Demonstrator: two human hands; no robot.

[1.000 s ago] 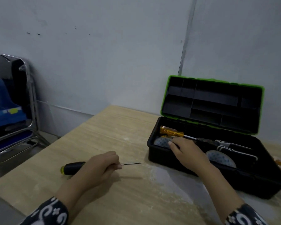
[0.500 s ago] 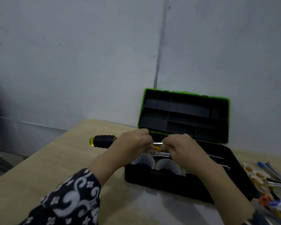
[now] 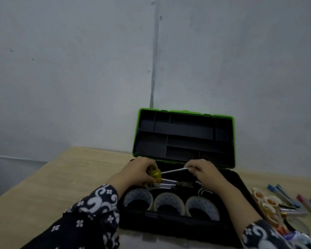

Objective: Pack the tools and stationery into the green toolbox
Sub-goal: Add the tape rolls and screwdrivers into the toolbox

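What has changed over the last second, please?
The left hand lifted the black screwdriver off the table and carried it over the toolbox; the right hand now pinches a shaft. The lid stays open, the tape rolls stay inside.

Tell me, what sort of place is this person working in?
Probably a plain workroom or office corner, not a real workshop: a bare grey wall with a corner seam, a light wooden table, and an open green toolbox with pens lying beside it.
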